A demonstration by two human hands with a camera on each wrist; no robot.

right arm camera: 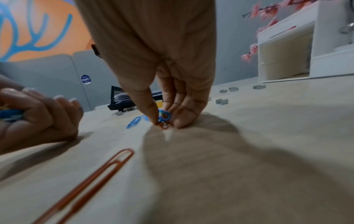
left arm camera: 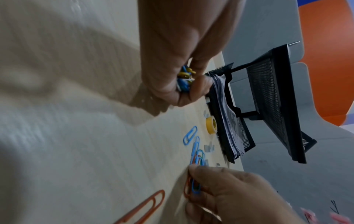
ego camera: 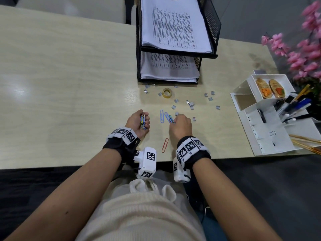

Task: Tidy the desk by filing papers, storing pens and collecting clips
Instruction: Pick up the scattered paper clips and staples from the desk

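Paper clips [ego camera: 143,121] in yellow and blue are bunched in the left hand [ego camera: 139,122], whose fingers are curled tight round them near the desk's [ego camera: 69,84] front edge. Several more clips [ego camera: 171,119], blue, green and orange, are pinched against the desktop by the thumb and fingertips of the right hand [ego camera: 180,126]. One blue clip [ego camera: 161,116] lies between the hands, and an orange clip [ego camera: 165,145] lies nearer the front edge. Staples [ego camera: 191,103] and a tape roll [ego camera: 167,92] are scattered before the black mesh paper tray [ego camera: 139,49], where papers [ego camera: 173,23] are filed.
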